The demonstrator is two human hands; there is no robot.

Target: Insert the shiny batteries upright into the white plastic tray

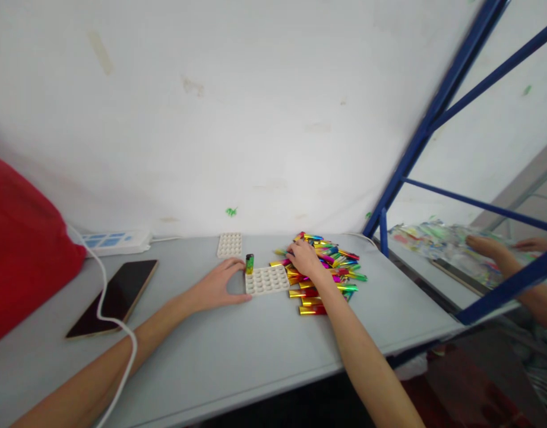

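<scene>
Head view: the left hand (220,286) lies flat, touching the white tray (267,280). The right hand (305,258) rests, fingers spread, on the shiny tubes (326,279) just right of it.

A white tray (267,280) with round holes lies flat. One green tube (249,263) stands in its corner. Shiny colourful tubes (329,267) lie piled beside it.
</scene>
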